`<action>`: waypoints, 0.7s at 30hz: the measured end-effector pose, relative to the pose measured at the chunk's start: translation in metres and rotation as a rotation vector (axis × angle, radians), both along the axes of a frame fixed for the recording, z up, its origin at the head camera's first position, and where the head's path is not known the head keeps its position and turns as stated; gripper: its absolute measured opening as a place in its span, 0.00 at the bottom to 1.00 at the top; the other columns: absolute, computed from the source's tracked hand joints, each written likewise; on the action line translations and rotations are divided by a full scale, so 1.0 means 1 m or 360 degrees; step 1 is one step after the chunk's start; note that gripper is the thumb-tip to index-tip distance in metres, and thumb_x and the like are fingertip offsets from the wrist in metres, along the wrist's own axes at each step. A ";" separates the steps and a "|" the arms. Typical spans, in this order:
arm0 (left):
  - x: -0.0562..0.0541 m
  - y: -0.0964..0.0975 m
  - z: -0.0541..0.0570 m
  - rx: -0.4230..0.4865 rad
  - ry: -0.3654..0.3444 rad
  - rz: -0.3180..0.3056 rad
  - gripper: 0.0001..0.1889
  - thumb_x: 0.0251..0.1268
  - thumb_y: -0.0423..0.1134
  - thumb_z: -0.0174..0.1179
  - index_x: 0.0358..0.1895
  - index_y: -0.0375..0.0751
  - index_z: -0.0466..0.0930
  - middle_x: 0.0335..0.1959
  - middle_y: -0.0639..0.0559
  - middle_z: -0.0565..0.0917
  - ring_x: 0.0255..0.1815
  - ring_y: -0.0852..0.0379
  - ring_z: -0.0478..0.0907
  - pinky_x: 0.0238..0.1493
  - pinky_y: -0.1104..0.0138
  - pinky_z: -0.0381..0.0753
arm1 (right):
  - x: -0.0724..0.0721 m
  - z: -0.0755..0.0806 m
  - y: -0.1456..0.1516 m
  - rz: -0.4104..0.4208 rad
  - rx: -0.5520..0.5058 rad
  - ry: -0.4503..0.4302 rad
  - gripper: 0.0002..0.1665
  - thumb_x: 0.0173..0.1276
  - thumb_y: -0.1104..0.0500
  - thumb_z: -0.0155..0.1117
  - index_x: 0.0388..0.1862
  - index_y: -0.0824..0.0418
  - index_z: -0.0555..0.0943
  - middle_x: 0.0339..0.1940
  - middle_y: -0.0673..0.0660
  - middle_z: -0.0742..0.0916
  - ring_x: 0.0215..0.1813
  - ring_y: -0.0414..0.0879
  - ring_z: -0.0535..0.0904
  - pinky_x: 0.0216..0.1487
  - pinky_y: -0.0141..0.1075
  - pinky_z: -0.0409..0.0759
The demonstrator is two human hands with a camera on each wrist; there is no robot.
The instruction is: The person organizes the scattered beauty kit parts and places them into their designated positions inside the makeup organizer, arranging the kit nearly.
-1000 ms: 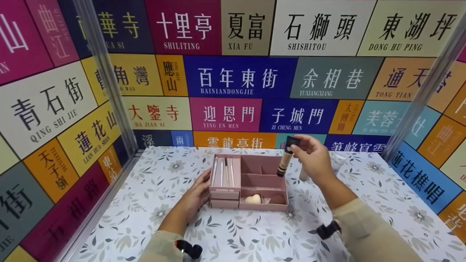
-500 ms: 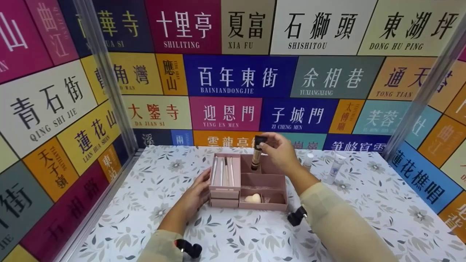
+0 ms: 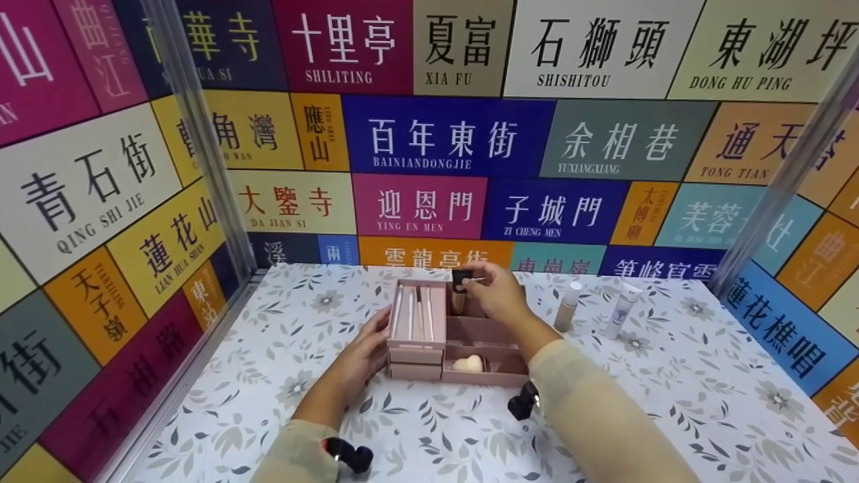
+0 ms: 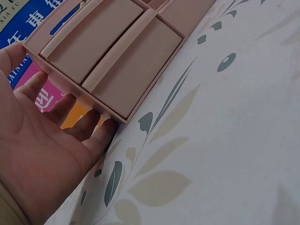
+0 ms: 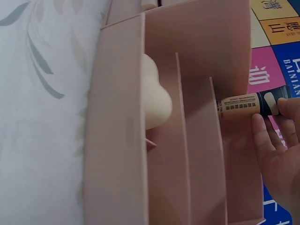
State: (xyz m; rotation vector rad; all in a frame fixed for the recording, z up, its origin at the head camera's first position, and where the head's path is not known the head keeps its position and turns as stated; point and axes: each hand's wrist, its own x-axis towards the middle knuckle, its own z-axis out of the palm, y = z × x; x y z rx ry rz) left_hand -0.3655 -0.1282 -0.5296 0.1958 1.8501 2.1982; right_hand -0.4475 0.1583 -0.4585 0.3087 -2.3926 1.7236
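Observation:
A pink makeup organizer (image 3: 416,371) stands on the floral tabletop, with two drawers at its left front. My left hand (image 3: 362,349) rests against its left side; in the left wrist view the fingers (image 4: 60,110) lie extended along that wall. My right hand (image 3: 496,295) pinches the black cap end of a foundation tube (image 5: 239,105). The tube points down into the back left compartment, its lower end hidden behind a divider (image 5: 220,154). A cream heart-shaped makeup sponge (image 3: 470,363) sits in the front compartment. Slim brushes (image 3: 419,315) lie in the upper left tray.
To the organizer's right stand a small bottle (image 3: 567,308) with a white cap and a white squeeze tube (image 3: 623,312). Colourful lettered panels (image 3: 429,134) wall in the back and both sides of the table.
My right hand has carried the foundation tube left from beyond the organizer's right edge and lowered it into the back left compartment. The left hand keeps its place.

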 end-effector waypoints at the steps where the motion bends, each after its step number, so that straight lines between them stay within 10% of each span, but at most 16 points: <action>1: 0.000 0.000 0.000 0.0001 0.0000 0.0000 0.34 0.81 0.52 0.54 0.86 0.68 0.58 0.90 0.55 0.53 0.88 0.45 0.60 0.87 0.48 0.60 | 0.000 -0.002 -0.001 0.0001 0.0007 -0.0007 0.19 0.75 0.66 0.68 0.63 0.63 0.86 0.56 0.66 0.90 0.51 0.51 0.91 0.48 0.33 0.90; 16: -0.002 0.000 0.000 0.0043 0.0056 -0.0051 0.34 0.83 0.51 0.52 0.87 0.64 0.54 0.90 0.51 0.52 0.87 0.44 0.61 0.86 0.48 0.62 | 0.005 -0.011 -0.012 -0.0029 0.0080 0.0010 0.20 0.75 0.64 0.70 0.64 0.59 0.86 0.55 0.63 0.91 0.53 0.51 0.88 0.41 0.30 0.84; 21: -0.001 0.000 0.000 0.0010 0.0043 -0.0024 0.34 0.82 0.51 0.53 0.86 0.66 0.56 0.90 0.53 0.53 0.86 0.46 0.62 0.86 0.48 0.63 | 0.008 -0.009 -0.007 -0.0056 0.0074 0.0022 0.21 0.73 0.62 0.72 0.64 0.59 0.86 0.58 0.61 0.91 0.61 0.54 0.87 0.59 0.38 0.87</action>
